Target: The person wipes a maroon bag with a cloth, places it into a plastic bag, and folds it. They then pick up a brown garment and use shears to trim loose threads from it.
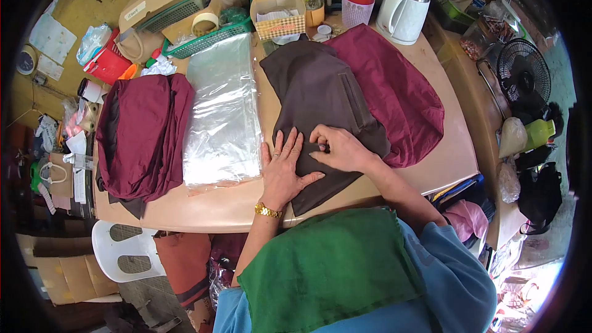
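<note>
A dark brown garment (314, 95) with a stitched slit like a pocket lies on the table in front of me, and a maroon cloth part (394, 98) spreads out at its right. My left hand (285, 169) presses flat on the lower left edge of the brown cloth, fingers spread, a gold watch at the wrist. Just right of it, my right hand (339, 148) rests on the same cloth with its fingers curled into a pinch. A small dark bit shows at the fingertips, too small to name.
Left of the garment lies a stack of clear plastic bags (223, 111), then a folded maroon garment (145, 135). Along the table's back stand a green basket (209, 37), a checked box (279, 24), a jar (311, 6) and a white kettle (404, 9). A white chair (126, 250) is below left.
</note>
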Available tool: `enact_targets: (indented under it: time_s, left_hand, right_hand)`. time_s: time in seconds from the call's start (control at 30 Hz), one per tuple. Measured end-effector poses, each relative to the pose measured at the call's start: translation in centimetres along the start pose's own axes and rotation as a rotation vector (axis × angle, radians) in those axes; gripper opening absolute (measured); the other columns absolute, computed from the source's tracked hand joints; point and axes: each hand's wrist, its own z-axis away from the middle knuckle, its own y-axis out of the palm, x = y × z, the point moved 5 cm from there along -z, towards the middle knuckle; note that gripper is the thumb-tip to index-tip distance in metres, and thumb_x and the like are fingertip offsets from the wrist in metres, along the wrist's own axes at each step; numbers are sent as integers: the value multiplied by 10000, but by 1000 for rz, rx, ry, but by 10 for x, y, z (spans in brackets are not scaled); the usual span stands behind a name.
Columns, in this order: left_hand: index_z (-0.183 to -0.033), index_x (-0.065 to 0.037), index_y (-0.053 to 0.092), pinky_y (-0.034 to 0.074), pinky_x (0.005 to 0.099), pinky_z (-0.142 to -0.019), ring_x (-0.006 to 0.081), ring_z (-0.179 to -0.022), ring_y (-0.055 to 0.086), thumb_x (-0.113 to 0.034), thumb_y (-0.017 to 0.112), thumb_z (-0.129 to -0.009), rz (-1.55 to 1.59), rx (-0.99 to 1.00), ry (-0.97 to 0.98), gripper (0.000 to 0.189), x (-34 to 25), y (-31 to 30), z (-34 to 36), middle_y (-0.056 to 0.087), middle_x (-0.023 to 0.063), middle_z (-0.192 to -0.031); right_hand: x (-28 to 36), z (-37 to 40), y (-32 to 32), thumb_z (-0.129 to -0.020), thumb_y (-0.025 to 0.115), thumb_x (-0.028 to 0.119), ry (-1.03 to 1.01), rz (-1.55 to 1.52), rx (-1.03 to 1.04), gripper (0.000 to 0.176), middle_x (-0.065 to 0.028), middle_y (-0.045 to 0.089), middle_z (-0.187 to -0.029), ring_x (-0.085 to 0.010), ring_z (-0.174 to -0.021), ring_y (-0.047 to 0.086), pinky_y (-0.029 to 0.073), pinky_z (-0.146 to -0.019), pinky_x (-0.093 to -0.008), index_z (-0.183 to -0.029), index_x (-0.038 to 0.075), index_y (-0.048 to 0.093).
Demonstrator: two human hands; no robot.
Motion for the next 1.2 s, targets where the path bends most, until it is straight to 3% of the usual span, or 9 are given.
enact_targets:
  time_s: [0.1,0.3,0.63,0.7,0.93,1.2]
  left_hand:
    - [-1480,-44,477,142,597,-1201,336,-1491,313,-689,744,-678,8,5,4,1063,-1,2,0,400,86,-1589]
    - [-1426,7,524,147,601,-1193,368,-1487,310,-714,725,-684,22,1,21,1054,1,3,0,397,115,-1589]
    - [-1423,2,529,138,606,-1194,378,-1485,310,-703,733,-684,21,-11,23,1041,1,3,1,400,114,-1587]
    - [-1428,-1,525,137,608,-1193,379,-1485,309,-704,733,-685,18,-9,24,1044,2,3,1,400,114,-1588]
    - [-1446,-7,507,134,604,-1197,378,-1486,306,-698,737,-691,20,4,17,1049,0,3,0,392,117,-1592]
    - [-1453,-9,499,129,596,-1201,371,-1490,300,-692,735,-700,28,11,15,1043,-1,2,0,399,126,-1587]
  right_hand:
    - [-9,-11,7,-791,782,150,64,173,-49,272,-175,709,-967,-335,-935,698,527,-800,-433,-994,22,656]
    - [-8,-21,2,-775,786,171,133,188,22,216,-177,716,-899,-358,-947,687,526,-853,-433,-904,26,690]
    - [-9,-27,-1,-731,801,204,113,204,52,273,-190,714,-901,-358,-963,686,521,-868,-439,-908,20,703]
    - [3,-23,-5,-732,800,213,191,187,127,283,-197,714,-913,-365,-977,684,519,-880,-441,-915,18,705]
    - [-10,-28,-1,-726,803,226,146,235,60,291,-194,716,-948,-354,-1012,676,514,-909,-436,-925,33,714]
    - [-7,-27,-5,-758,759,171,187,183,157,260,-211,704,-962,-357,-1007,673,514,-901,-441,-962,18,712]
